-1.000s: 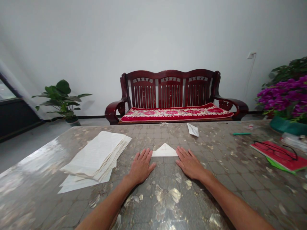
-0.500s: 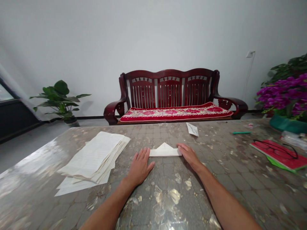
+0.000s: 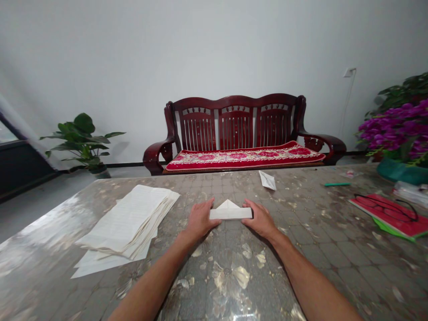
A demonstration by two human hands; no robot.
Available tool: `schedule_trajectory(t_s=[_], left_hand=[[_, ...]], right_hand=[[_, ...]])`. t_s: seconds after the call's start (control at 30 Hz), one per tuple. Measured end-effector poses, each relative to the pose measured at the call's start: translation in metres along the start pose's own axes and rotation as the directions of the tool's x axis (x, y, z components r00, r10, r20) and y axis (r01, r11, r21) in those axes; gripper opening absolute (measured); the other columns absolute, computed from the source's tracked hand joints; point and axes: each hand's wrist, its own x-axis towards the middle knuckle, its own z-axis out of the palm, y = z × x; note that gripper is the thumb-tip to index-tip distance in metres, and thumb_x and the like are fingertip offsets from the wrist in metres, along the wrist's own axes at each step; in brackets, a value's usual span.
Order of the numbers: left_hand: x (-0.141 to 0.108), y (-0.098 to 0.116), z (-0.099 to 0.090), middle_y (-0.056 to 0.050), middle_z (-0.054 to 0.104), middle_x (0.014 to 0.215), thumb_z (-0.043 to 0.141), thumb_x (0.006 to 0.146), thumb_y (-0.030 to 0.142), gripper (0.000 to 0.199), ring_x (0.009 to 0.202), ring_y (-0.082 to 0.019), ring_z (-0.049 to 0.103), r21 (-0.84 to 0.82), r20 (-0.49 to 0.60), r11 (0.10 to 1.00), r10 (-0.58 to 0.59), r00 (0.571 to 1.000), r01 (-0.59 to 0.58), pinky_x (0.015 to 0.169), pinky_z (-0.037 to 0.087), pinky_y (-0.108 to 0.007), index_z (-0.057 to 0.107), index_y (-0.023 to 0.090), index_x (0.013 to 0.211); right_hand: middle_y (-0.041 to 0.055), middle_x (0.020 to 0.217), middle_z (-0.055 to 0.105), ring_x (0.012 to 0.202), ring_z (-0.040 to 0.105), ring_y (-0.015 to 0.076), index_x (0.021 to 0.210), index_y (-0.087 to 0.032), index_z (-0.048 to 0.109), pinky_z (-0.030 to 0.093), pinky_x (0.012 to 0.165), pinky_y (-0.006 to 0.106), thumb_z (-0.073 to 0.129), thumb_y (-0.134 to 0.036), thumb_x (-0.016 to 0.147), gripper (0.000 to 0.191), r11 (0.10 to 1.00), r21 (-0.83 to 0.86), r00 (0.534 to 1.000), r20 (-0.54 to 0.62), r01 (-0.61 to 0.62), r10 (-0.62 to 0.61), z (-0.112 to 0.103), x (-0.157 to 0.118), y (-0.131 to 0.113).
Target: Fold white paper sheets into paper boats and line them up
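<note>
A folded white paper (image 3: 230,213), a long strip with a triangular peak on its far side, is at the middle of the table. My left hand (image 3: 201,218) grips its left end, thumb at the near edge and fingers at the far side. At the right end my right hand (image 3: 261,218) holds it the same way, thumb in front and fingers behind. Farther off lies another small folded paper piece (image 3: 267,180), untouched. To the left of my left hand rests a stack of lined paper sheets (image 3: 130,220), its edges uneven.
The table (image 3: 230,285) has a patterned, glossy cover. On its right are a green pen (image 3: 337,184), a red book (image 3: 374,203) with eyeglasses (image 3: 397,213) on top, and purple flowers (image 3: 394,127) in a teal pot. A wooden bench (image 3: 236,120) stands behind.
My left hand has gone from lying flat by the strip to gripping its left end. My right thumb has come round to the near edge at the right end.
</note>
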Motion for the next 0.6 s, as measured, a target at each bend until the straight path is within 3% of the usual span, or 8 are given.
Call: schedule_trajectory(t_s=[0.13,0.4,0.5,0.6], left_hand=[[0.002,0.001,0.004,-0.009,0.069,0.118,0.076,0.072,0.032,0.067,0.114,-0.03,0.061,-0.067,-0.008,0.998,-0.009,1.0,0.008,0.102,0.04,-0.043,0.053,0.02,0.133],[-0.007,0.001,0.009,-0.006,0.072,0.109,0.072,0.079,0.032,0.041,0.106,-0.028,0.062,-0.067,-0.119,0.99,0.112,0.986,-0.121,0.098,0.04,-0.041,0.066,0.025,0.119],[-0.005,0.004,0.013,-0.005,0.074,0.104,0.067,0.082,0.026,0.03,0.101,-0.025,0.064,-0.188,-0.136,0.981,0.016,0.991,-0.041,0.096,0.042,-0.039,0.07,0.024,0.112],[-0.003,0.01,0.016,-0.005,0.073,0.098,0.062,0.083,0.026,0.033,0.093,-0.022,0.066,-0.392,-0.174,0.916,-0.164,0.971,0.085,0.089,0.047,-0.036,0.068,0.021,0.115]], right_hand=[[0.0052,0.118,0.069,0.114,0.057,0.0258,0.136,-0.023,0.053,0.036,0.104,0.041,0.07,-0.022,0.066,0.072,1.0,-0.007,1.0,-0.014,-0.003,0.003,0.0,0.0,-0.001],[0.0046,0.115,0.069,0.11,0.058,0.0266,0.135,-0.024,0.054,0.04,0.101,0.041,0.069,-0.023,0.067,0.069,0.998,-0.014,0.998,-0.03,-0.058,0.058,0.002,0.0,-0.003],[0.0056,0.117,0.068,0.111,0.058,0.0265,0.136,-0.023,0.052,0.039,0.102,0.042,0.069,-0.024,0.066,0.072,0.998,0.037,0.996,-0.064,-0.055,0.058,0.003,0.001,-0.002],[0.0087,0.129,0.06,0.121,0.052,0.0274,0.14,-0.022,0.047,0.036,0.107,0.044,0.07,-0.03,0.065,0.079,0.984,0.167,0.977,-0.193,-0.059,0.091,0.01,0.002,-0.001]])
